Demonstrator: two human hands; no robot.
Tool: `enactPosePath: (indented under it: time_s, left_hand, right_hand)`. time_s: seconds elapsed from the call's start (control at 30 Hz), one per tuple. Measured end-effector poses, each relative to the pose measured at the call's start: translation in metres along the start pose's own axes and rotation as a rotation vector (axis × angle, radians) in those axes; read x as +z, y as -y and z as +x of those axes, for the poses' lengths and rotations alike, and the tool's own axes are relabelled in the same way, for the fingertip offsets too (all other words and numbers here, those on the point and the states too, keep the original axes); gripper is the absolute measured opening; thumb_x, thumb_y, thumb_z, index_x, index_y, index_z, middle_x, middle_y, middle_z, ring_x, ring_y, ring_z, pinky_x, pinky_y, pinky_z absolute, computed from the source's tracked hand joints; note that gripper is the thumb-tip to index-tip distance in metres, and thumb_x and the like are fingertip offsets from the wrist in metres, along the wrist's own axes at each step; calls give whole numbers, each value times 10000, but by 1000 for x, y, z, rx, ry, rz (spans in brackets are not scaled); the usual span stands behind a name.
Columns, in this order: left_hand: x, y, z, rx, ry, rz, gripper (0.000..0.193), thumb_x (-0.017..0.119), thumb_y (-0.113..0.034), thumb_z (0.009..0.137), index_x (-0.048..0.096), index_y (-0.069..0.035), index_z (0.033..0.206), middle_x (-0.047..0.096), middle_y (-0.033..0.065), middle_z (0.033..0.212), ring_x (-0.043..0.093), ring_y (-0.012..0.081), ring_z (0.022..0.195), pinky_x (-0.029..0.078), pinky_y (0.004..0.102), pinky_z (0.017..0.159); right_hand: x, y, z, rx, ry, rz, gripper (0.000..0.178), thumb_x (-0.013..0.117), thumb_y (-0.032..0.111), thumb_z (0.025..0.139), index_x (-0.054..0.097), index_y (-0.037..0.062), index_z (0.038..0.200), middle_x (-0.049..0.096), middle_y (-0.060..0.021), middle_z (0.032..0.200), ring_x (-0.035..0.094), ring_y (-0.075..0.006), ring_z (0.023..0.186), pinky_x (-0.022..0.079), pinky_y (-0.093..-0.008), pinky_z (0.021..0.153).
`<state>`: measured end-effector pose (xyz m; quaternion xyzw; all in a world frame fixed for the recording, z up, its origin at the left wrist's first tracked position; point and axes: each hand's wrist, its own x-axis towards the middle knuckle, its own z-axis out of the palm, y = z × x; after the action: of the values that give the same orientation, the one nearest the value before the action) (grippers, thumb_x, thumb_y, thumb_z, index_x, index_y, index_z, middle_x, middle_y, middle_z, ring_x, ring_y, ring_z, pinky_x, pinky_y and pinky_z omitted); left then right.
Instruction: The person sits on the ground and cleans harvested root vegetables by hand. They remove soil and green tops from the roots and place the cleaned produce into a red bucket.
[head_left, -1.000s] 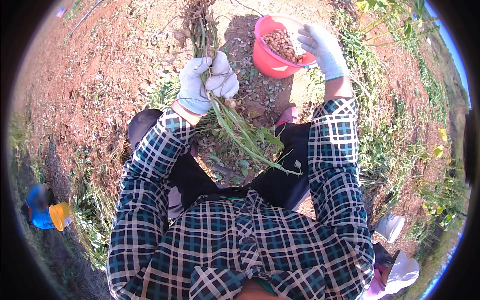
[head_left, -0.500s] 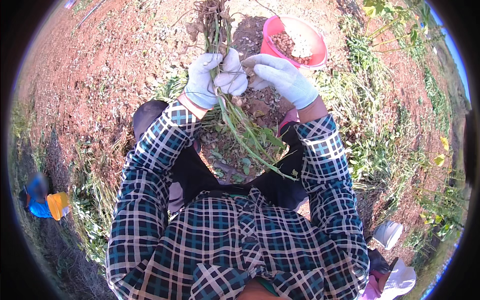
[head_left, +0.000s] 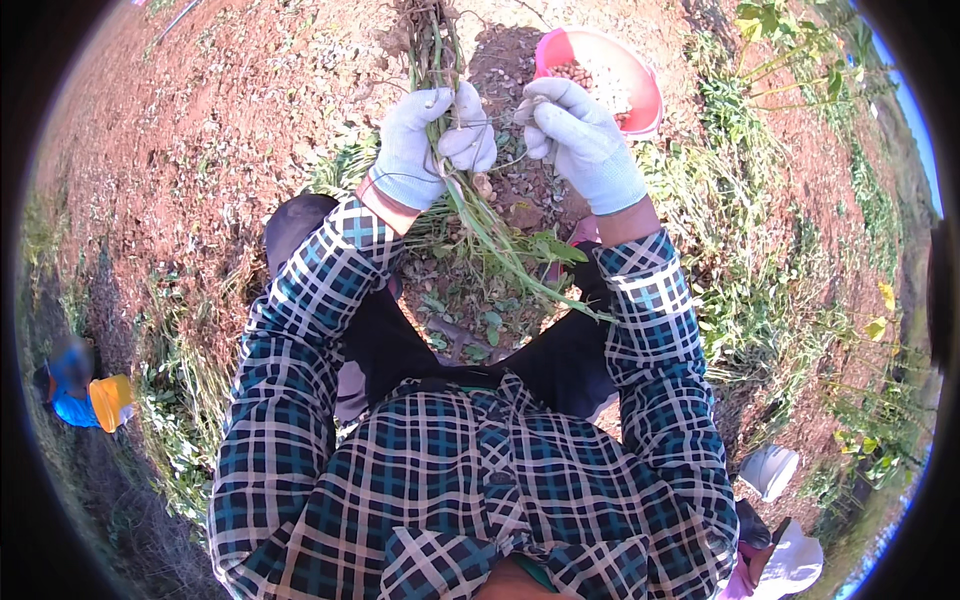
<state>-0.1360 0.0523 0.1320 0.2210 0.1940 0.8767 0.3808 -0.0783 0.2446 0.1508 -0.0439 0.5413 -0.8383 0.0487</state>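
My left hand (head_left: 435,140), in a white knitted glove, is closed around a bundle of uprooted peanut plants (head_left: 470,215). Their roots (head_left: 425,30) point away from me, and the green stems trail back toward my right knee. One pale peanut pod (head_left: 483,186) hangs just below the left fingers. To the right of it, apart from the bundle, my gloved right hand (head_left: 588,145) has its fingertips pinched together. A greyish-brown tip shows there, but I cannot make out what they hold. Beyond the right hand stands a pink bucket (head_left: 648,105) with peanuts (head_left: 575,73) in it.
Cut plants (head_left: 730,210) lie on the reddish soil to the right, and leafy litter (head_left: 460,320) lies between my legs. At far left is a person in blue (head_left: 72,405) beside a yellow bucket (head_left: 110,400). A white bucket (head_left: 770,470) stands at lower right near another person.
My right hand has moved a little right and away from the bundle, its fingers now more curled. The left hand keeps its grip on the plants, slightly shifted.
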Motion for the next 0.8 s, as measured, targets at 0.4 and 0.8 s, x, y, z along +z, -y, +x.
enactPosePath:
  time_s: [0.4,0.8]
  left_hand:
    - [14,25,5,-142,-42,102,270,515,-289,848,413,-98,688,321,-20,488,361,160,464,319,312,525]
    - [26,22,14,-108,-169,362,233,509,-206,843,445,-92,649,330,-6,474,418,191,483,364,336,549]
  right_hand:
    - [-27,5,22,-58,-247,107,143,578,123,897,604,13,986,626,-81,818,574,-103,642,484,-229,550]
    - [-144,18,48,-130,-818,382,87,528,90,902,570,22,871,585,-49,738,530,-122,573,465,-232,522]
